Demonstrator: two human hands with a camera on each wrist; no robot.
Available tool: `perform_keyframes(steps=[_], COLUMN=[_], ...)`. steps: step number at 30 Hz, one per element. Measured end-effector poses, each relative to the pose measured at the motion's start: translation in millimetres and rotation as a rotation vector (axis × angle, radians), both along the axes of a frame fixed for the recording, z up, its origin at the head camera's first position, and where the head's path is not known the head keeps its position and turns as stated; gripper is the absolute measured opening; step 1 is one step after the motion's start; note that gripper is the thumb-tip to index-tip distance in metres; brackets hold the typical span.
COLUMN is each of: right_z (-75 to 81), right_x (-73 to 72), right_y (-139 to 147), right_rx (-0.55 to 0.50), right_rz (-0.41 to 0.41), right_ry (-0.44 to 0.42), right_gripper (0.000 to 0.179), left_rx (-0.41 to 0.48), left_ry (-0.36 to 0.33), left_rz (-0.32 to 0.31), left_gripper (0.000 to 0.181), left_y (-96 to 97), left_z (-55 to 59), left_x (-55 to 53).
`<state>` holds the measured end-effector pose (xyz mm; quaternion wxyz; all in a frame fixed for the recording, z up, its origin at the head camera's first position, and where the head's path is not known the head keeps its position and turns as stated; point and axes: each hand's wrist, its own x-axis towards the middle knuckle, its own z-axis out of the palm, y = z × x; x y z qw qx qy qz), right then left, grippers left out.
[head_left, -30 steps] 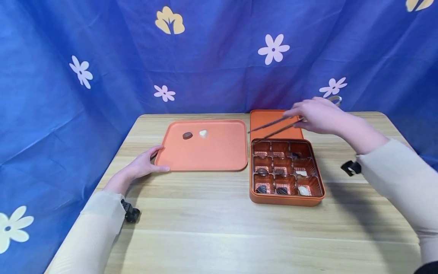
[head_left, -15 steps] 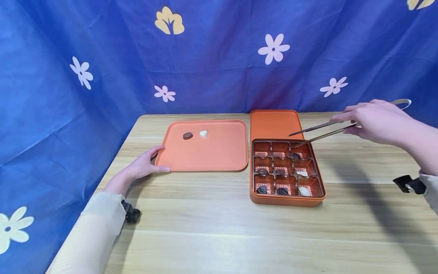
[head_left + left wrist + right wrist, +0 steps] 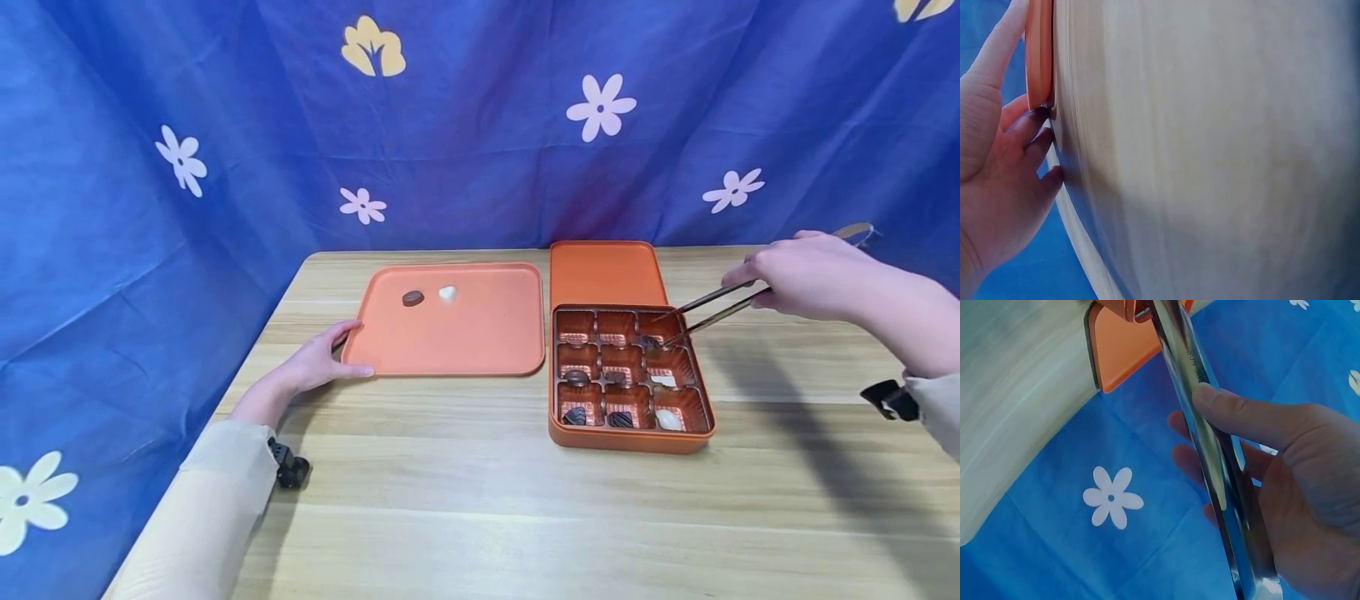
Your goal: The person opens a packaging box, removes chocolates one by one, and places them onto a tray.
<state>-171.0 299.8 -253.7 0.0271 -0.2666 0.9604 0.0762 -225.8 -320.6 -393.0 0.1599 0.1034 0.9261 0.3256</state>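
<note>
My right hand (image 3: 810, 273) pinches long metal tongs (image 3: 1180, 367) between thumb and fingers. Their tips, a little apart, reach into the far right compartment of the orange box (image 3: 630, 440), beside a dark chocolate (image 3: 648, 341). The box is divided into several compartments; the far left and far middle ones show no chocolate. On the pink-orange tray (image 3: 450, 346) lie a brown oval chocolate (image 3: 412, 298) and a white heart-shaped chocolate (image 3: 447, 293). My left hand (image 3: 318, 360) holds the tray's near left corner, thumb along the front edge, fingers at the left side.
Behind the box lies its orange lid (image 3: 603, 273), flat on the wooden table (image 3: 465, 483). A blue cloth (image 3: 480, 125) with flowers hangs behind and to the left of the table. A white chocolate (image 3: 667, 419) sits in the box's near right compartment.
My right hand moved right from above the lid, then slightly left and down; the tong tips dropped into the far right compartment and drew closer together. My left hand stays at the tray.
</note>
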Motion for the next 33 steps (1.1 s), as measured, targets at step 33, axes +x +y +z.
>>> perform_keyframes(steps=[33], right_z=[6.2], right_x=[-0.1], right_y=[-4.4], right_rx=[0.010], right_rz=[0.023], right_ry=[0.051], right_gripper=[0.034], left_rx=[0.024], left_ry=[0.010], left_rz=[-0.002], left_gripper=[0.102], left_y=[-0.7], left_z=[-0.7], left_x=[0.5])
